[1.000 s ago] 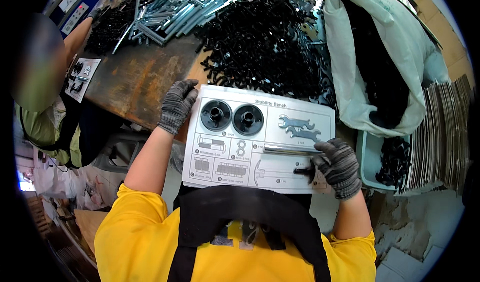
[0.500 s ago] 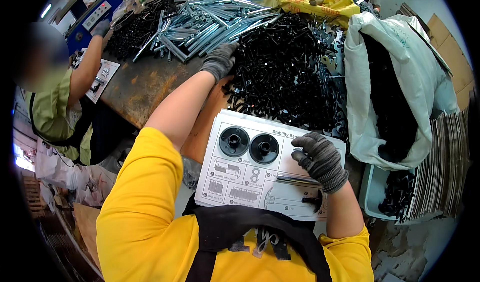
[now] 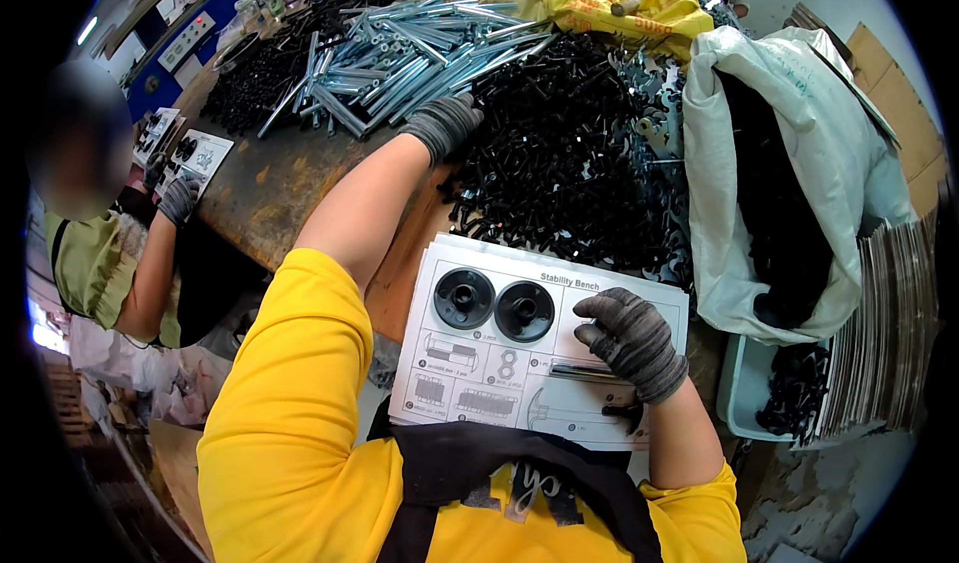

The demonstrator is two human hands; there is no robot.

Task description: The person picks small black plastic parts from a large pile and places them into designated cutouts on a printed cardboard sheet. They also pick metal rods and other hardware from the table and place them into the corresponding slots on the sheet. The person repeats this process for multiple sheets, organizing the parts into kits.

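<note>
My left hand (image 3: 441,128), in a grey knitted glove, reaches to the left edge of a heap of black bolts (image 3: 559,153), just below a pile of silver metal tubes (image 3: 420,58). Its fingertips are turned away, and their grip does not show. My right hand (image 3: 633,345), gloved alike, hovers over a stack of printed sheets (image 3: 479,363); its fingers are bent, with a gap to the thumb and nothing visible between them. On the top sheet lie two round black caps (image 3: 465,298), a short silver rod (image 3: 584,371) and a small black angled piece (image 3: 627,413).
A white woven sack (image 3: 839,193) of black parts stands right, above a pale blue bin (image 3: 744,383) and stacked cardboard (image 3: 879,333). Yellow bags (image 3: 629,8) lie at the back. On the left, a co-worker's gloved hand (image 3: 180,199) is by a sheet (image 3: 208,158).
My left hand has shifted slightly right along the bolt heap. My right hand stays over the sheets, slightly lower. The co-worker's hand has come down from near the control panel to the sheet.
</note>
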